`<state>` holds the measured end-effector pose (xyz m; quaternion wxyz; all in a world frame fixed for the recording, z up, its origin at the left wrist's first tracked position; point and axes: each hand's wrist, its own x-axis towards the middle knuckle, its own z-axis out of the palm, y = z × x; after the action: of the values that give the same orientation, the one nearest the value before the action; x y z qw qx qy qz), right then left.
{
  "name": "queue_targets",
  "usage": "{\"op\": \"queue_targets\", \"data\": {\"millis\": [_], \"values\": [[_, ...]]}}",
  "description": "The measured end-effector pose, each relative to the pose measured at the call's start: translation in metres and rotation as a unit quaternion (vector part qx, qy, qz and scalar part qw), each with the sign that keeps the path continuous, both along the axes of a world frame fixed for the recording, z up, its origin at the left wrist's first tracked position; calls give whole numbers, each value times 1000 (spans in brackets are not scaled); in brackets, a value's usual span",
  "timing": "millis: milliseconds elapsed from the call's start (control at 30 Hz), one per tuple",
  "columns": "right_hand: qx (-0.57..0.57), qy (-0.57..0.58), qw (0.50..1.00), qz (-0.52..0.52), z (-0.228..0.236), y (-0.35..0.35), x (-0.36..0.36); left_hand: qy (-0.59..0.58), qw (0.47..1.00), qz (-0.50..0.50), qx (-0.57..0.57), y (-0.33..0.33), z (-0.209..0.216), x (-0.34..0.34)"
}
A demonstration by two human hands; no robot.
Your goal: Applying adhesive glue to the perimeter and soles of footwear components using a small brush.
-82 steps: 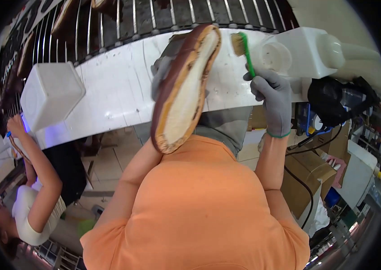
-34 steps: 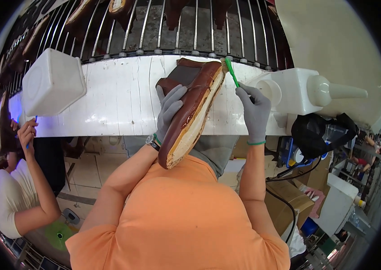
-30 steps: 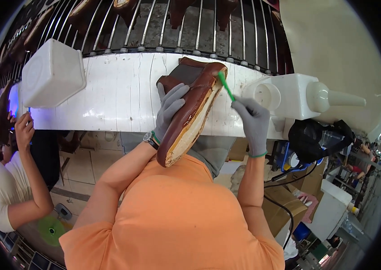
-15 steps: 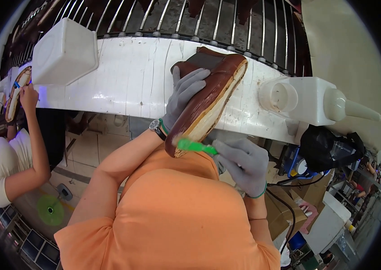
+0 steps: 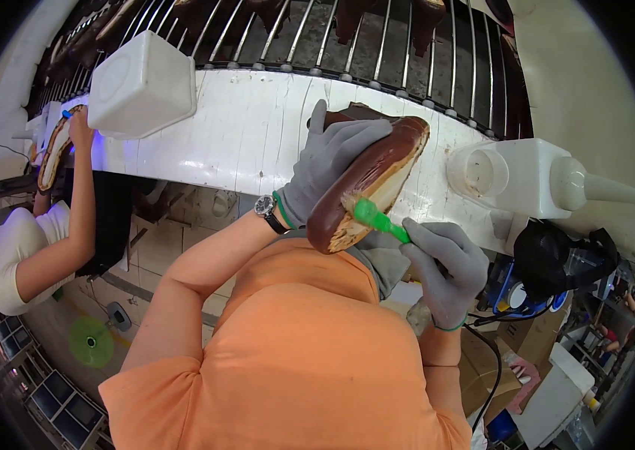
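Observation:
My left hand [image 5: 330,159], in a grey glove, is wrapped round a brown leather shoe upper [image 5: 344,187], gripping it from its left side. The upper lies tilted on its side, its pale underside turned to the right and its rounded end towards me. Between the fingers and thumb of my gloved right hand [image 5: 449,268] is a green-handled brush [image 5: 381,219]. The bristles touch the edge where the brown leather meets the pale underside, near the rounded end. The far end of the upper is partly hidden behind my left hand.
A white table [image 5: 235,112] runs across. On it stand a white square container [image 5: 141,94] at left and a white bottle with an open round cup [image 5: 479,172] at right. Beyond is a metal roller conveyor [image 5: 325,45] carrying brown pieces. A co-worker's arm [image 5: 81,202] works at far left.
The brush has moved from the upper's near tip up along its edge, and its handle has turned. The upper has rolled slightly in my left hand. The whole view has shifted a little.

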<state>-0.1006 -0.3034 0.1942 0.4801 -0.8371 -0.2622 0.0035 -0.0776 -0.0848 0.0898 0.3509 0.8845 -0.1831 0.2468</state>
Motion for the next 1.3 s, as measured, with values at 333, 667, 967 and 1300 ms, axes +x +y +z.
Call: {"op": "queue_targets", "data": {"millis": [333, 667, 967, 1300], "values": [[-19, -185, 980, 68, 40, -4, 20, 149, 968, -154, 128, 24, 68, -2], [43, -96, 986, -127, 45, -7, 14, 331, 891, -312, -17, 53, 88, 39], [-36, -147, 985, -77, 64, 15, 34, 387, 847, -364, -23, 51, 90, 65], [-128, 53, 940, -313, -14, -67, 41, 493, 801, -246, -233, 100, 18, 91]]}}
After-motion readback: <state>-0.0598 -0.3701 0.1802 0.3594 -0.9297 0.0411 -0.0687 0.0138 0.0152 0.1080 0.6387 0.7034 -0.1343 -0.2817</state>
